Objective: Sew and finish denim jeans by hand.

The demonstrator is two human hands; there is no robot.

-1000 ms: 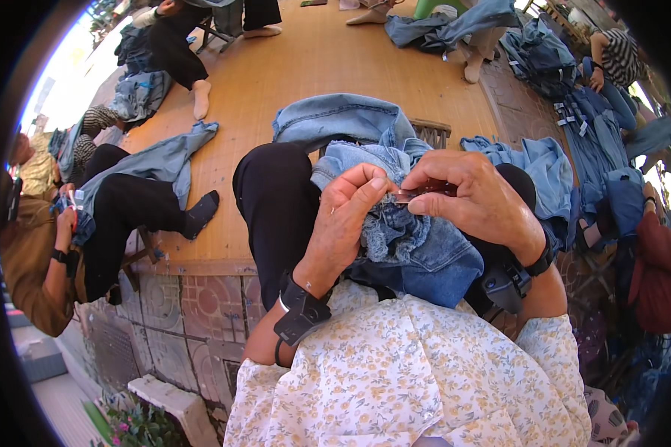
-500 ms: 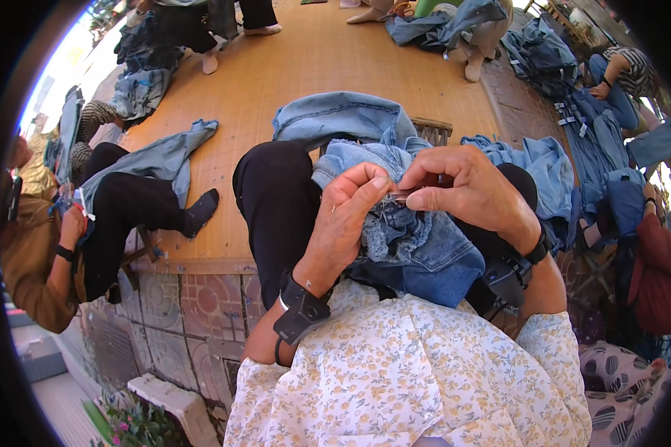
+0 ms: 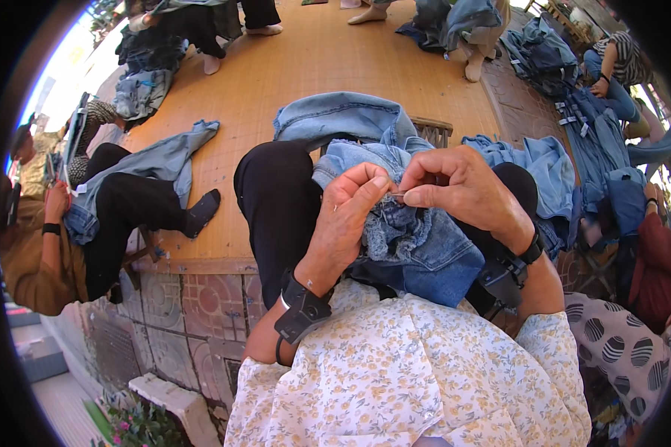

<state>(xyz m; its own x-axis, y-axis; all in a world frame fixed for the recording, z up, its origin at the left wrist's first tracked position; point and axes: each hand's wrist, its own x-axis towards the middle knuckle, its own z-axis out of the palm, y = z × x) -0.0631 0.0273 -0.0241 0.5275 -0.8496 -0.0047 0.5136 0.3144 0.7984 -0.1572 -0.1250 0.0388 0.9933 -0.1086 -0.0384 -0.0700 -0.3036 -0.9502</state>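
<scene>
Across my lap lies a bunched pair of blue jeans (image 3: 447, 246) with a frayed, ragged patch (image 3: 397, 227). My left hand (image 3: 350, 216) is closed in a pinch on the denim at the top of that patch. Opposite it, almost touching its fingertips, my right hand (image 3: 462, 186) pinches a thin, pale, needle-like sliver (image 3: 397, 195) between thumb and forefinger. What exactly the sliver is cannot be made out. Both hands hide part of the cloth under them.
More denim (image 3: 343, 115) lies beyond my knees on the wooden platform (image 3: 320, 67). Light blue jeans (image 3: 540, 164) are heaped at my right. A co-worker in brown (image 3: 45, 261) sits at left with denim over the legs. Other people and denim piles (image 3: 540, 56) surround the platform.
My hands stay almost in place, the right fingers shifting slightly. The co-worker at left has raised a hand, and the person in dotted cloth at lower right has moved further into view.
</scene>
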